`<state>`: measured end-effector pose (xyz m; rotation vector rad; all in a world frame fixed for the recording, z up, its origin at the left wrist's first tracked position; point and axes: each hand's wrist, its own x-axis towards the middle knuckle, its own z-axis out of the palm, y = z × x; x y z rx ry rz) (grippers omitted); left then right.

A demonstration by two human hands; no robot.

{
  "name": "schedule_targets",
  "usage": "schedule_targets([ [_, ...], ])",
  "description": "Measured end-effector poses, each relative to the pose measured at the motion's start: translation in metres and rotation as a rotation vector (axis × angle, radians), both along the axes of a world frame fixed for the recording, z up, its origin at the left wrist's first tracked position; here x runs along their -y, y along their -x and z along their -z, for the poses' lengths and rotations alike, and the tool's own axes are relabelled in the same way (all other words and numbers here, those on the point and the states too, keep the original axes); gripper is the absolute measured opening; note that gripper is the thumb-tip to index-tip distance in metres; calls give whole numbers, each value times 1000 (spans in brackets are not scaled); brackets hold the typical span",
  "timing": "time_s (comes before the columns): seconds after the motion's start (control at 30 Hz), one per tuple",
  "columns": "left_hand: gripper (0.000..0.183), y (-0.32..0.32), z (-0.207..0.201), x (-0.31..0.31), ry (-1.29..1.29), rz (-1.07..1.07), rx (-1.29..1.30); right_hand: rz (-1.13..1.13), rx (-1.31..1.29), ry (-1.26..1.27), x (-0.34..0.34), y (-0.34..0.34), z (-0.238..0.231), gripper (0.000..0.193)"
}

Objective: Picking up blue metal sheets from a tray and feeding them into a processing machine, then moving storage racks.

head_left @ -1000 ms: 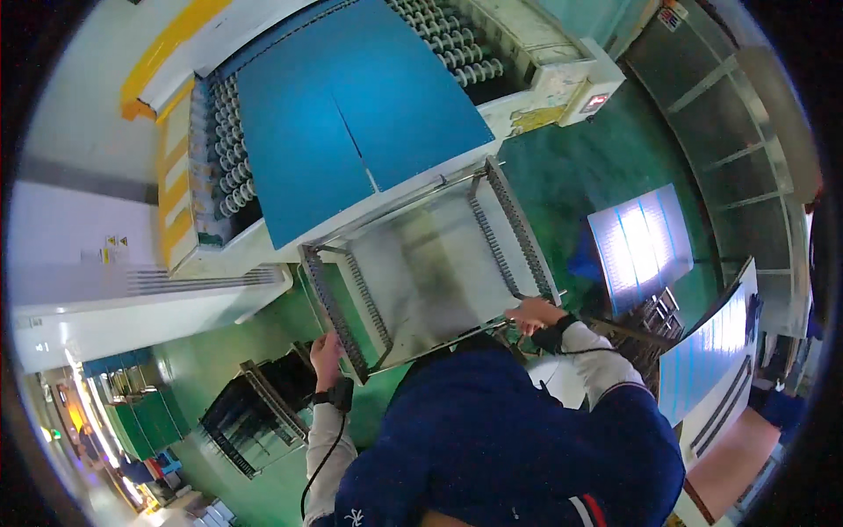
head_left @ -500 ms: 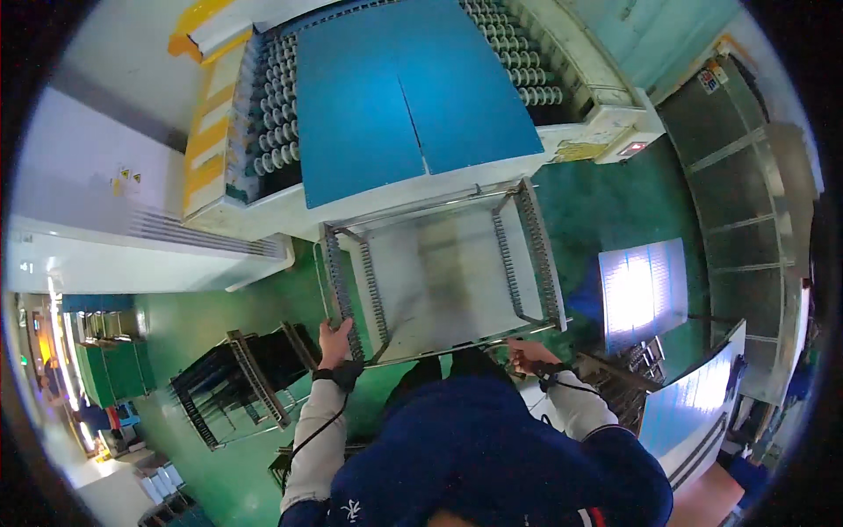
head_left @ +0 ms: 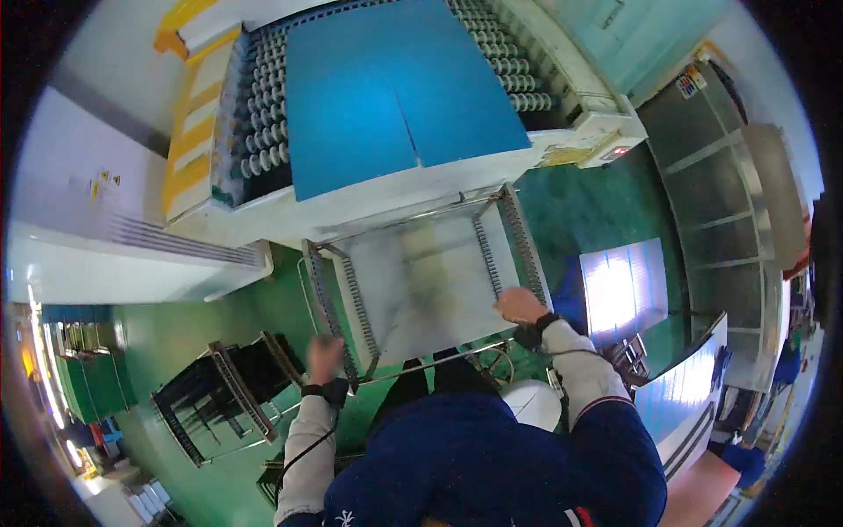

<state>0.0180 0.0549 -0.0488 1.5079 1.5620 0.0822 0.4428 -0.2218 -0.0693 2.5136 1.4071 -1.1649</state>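
A metal rack (head_left: 524, 235) with toothed side rails stands in front of me, against the white machine. A pale, flat board (head_left: 439, 290) shows between its rails. My left hand (head_left: 325, 356) is at the rack's near left corner, smeared by motion, so its grip cannot be made out. Over the near right part of the rack, beside the right rails, is my right hand (head_left: 522, 306). Its fingers are curled closed, and whatever they may hold is hidden. Two blue panels (head_left: 395, 97) lie side by side on the machine's rollers, beyond the rack.
White ridged rollers (head_left: 268, 132) line both sides of the panels. A dark rack (head_left: 233, 386) stands on the green floor at left. To the right are a shiny reflective panel (head_left: 622, 285), a metal cabinet (head_left: 716, 220) and a leaning panel (head_left: 680, 404). A round white seat (head_left: 534, 404) is near my right side.
My right hand has risen from the rack's front rod to over its right side. My left hand stays near the left corner, now blurred. The whole view has shifted slightly.
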Motion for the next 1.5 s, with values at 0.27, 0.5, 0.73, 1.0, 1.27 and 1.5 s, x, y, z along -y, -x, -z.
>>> schedule_targets([
  [0.27, 45, 50, 10, 73, 6, -82, 66, 928, -1091, -245, -160, -73, 6, 39],
  [0.5, 42, 51, 1, 101, 10, -218, 138, 442, -182, -256, -227, -73, 27, 43],
  [0.73, 42, 48, -1, 100, 27, -250, 100, -6, 231, -224, -248, -75, 5, 40],
  [1.0, 38, 39, 3, 103, 115, -315, 277, -74, 281, -212, -266, -75, 14, 18],
  [1.27, 39, 46, 8, 104, 76, -267, 256, -242, 287, -246, -266, -66, -15, 12],
  [1.5, 43, 29, -11, 107, 160, -351, 239, -511, 308, -170, -262, -81, -15, 14],
])
